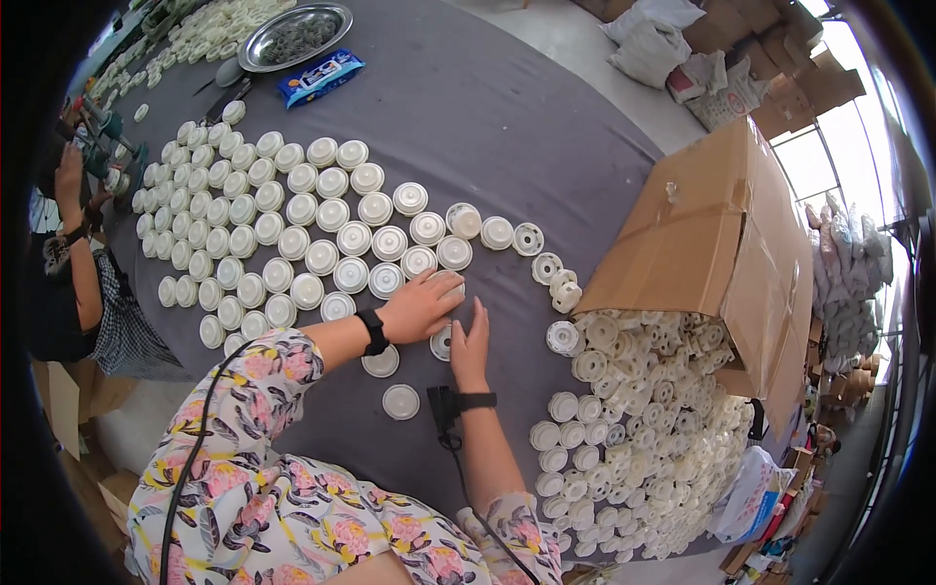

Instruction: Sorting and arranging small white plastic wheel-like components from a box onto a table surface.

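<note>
My left hand point(421, 310) reaches in over the near edge of a large group of round white plastic caps point(331, 213). Its fingers curl over one white cap point(449, 283), which they partly hide. Just right of it, my right hand point(471, 346) is upright with its fingers stretched out, its palm toward the left. Beside that palm lies another white cap point(441, 342), partly covered; whether the hand touches it I cannot tell. Two single caps lie nearer to me, one below my left wrist point(380, 361) and one closer still point(401, 402).
A tipped cardboard box point(673, 229) at the right spills a heap of white plastic parts point(643, 429) onto the grey cloth point(526, 117). Farther back are a metal tray point(263, 49) and a blue wipes packet point(322, 78). Another person's arm point(83, 273) works at the far left.
</note>
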The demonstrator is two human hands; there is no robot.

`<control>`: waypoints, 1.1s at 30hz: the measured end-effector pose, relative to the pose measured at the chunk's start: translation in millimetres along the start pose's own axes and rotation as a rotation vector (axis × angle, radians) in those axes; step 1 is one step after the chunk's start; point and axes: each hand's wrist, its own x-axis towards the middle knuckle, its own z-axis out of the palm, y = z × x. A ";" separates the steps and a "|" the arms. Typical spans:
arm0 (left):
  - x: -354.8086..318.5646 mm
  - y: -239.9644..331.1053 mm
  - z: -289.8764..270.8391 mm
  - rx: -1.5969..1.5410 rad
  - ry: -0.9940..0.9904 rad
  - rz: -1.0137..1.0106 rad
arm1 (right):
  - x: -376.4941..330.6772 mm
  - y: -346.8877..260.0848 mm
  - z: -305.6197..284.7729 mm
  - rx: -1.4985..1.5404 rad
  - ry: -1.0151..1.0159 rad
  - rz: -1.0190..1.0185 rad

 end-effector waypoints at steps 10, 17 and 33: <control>-111.2 18.4 20.8 0.269 -0.143 -0.014 | -118.9 31.2 -28.2 -0.526 0.006 -0.127; -128.3 60.8 29.7 -0.081 -0.116 0.198 | -187.6 44.8 -29.9 -0.545 0.050 -0.022; -130.5 86.0 33.6 0.374 0.033 -0.230 | -281.8 64.5 -94.2 -0.346 0.199 -0.006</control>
